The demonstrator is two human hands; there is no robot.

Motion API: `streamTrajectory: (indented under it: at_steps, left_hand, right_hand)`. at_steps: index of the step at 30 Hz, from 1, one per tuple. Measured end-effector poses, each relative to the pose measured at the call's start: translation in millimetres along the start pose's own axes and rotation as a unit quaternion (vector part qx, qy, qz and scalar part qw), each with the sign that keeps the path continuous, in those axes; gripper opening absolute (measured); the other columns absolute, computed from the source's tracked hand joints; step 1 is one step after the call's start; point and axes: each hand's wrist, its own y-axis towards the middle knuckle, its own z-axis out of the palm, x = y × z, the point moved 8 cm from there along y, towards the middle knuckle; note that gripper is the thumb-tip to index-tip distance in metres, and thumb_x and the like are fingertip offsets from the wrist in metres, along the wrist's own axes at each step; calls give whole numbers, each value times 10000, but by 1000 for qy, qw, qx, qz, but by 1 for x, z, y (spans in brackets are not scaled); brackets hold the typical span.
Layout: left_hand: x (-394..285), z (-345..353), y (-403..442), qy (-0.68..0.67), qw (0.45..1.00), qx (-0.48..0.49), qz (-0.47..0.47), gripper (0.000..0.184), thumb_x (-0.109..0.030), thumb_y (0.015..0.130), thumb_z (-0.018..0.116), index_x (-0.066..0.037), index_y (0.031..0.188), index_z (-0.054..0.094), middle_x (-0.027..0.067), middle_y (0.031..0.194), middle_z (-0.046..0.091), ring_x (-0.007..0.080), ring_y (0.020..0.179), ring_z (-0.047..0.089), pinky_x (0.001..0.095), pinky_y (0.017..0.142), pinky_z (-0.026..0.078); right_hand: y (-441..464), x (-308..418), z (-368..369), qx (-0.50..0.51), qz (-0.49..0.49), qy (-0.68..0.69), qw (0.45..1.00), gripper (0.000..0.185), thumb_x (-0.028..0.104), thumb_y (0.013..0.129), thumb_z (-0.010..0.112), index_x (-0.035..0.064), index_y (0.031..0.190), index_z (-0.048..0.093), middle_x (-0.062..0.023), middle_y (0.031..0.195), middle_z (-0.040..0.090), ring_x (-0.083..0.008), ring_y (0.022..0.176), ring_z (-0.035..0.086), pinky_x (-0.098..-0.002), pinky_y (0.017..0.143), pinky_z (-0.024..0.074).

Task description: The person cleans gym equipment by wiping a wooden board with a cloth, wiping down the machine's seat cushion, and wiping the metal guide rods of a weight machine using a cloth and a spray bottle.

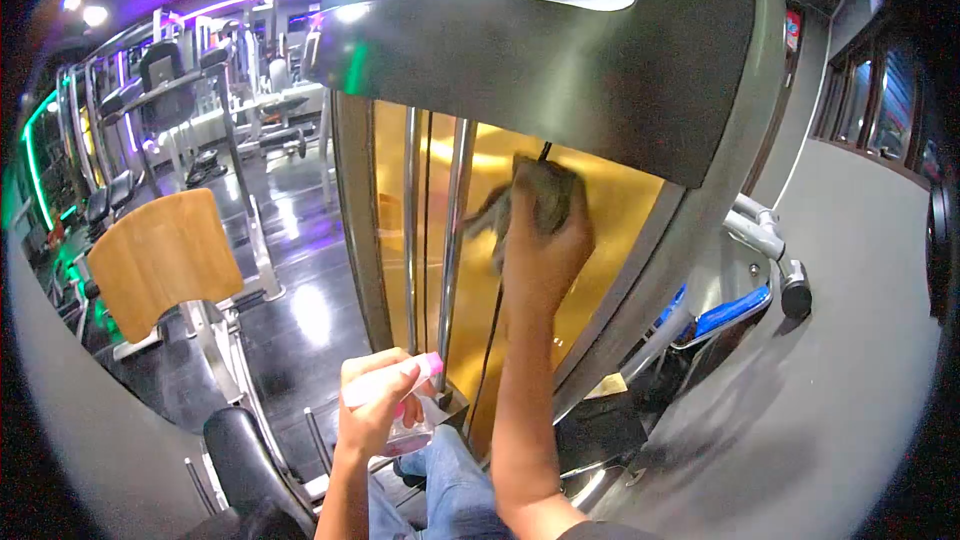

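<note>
My left hand [375,395] is wrapped round a spray bottle [408,437] with a white and pink trigger head, held low in front of my legs. My right hand [550,250] reaches up and grips a dark cloth [548,198] against the yellow, shiny panel [610,210] of a gym machine. A loose end of the cloth hangs out to the left of the fingers. Two upright chrome rods [457,230] and a thin black cable [487,375] run in front of the panel. The machine's dark curved hood [560,70] overhangs it.
Left of the machine stand a brown padded board [168,258] and a black seat pad [255,470]. Blue-edged equipment [735,310] and a white arm with a black roller [795,295] are at the right, beside a grey wall [850,260]. More gym machines fill the back left.
</note>
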Motion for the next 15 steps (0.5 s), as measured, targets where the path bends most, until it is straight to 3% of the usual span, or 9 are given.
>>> streamTrajectory:
  at_steps: [1, 5, 7, 8, 10, 13, 15]
  left_hand:
    - [0, 0, -2, -8, 1000, -7, -4, 324, -258, 912, 607, 41, 793, 643, 109, 694, 659, 128, 454, 563, 254, 437, 436]
    - [4, 0, -5, -25, 999, -38, 9, 353, -271, 915, 582, 52, 785, 638, 116, 676, 648, 140, 443, 554, 260, 435, 432]
    - [10, 0, -5, -21, 999, -38, 3, 362, -277, 910, 578, 58, 786, 636, 124, 677, 647, 144, 440, 550, 262, 442, 435]
    - [11, 1, -6, -8, 999, -34, 9, 365, -278, 912, 576, 60, 787, 635, 126, 677, 647, 144, 441, 550, 263, 446, 437]
    - [13, 2, -8, 3, 999, -31, 13, 368, -279, 913, 573, 62, 789, 634, 128, 676, 647, 144, 442, 551, 264, 451, 440]
    - [21, -3, -16, -28, 999, -42, 9, 366, -276, 919, 567, 62, 796, 634, 125, 675, 648, 144, 442, 550, 266, 455, 442]
    - [28, -8, -23, -32, 998, -56, 8, 359, -273, 921, 564, 56, 795, 634, 127, 679, 651, 142, 439, 550, 265, 451, 442]
  right_hand:
    - [7, 11, 1, 11, -32, -18, 999, 158, 144, 878, 679, 4, 944, 648, -79, 861, 696, -112, 760, 631, -284, 733, 503]
    - [-6, 1, -4, 17, -11, 29, 999, 165, 145, 875, 680, 1, 948, 646, -83, 876, 692, -110, 778, 630, -281, 741, 500]
    - [-26, -8, -10, 25, 85, 63, 994, 156, 137, 873, 679, -1, 935, 639, -73, 870, 679, -104, 759, 619, -275, 706, 499]
    - [-39, -15, -14, 25, 88, 61, 994, 156, 137, 873, 679, -1, 935, 639, -73, 870, 679, -104, 759, 619, -275, 706, 499]
    - [-75, -54, -15, 70, 175, -2, 982, 159, 137, 877, 676, 6, 952, 625, -48, 838, 651, -105, 734, 602, -275, 640, 495]
    - [-134, -89, -27, 105, 167, -1, 980, 154, 128, 885, 671, 20, 977, 612, -16, 786, 623, -92, 684, 578, -264, 575, 478]
    - [-149, -100, -39, 84, 201, 21, 976, 176, 162, 884, 682, 38, 989, 614, -34, 799, 633, -106, 695, 592, -277, 620, 486]
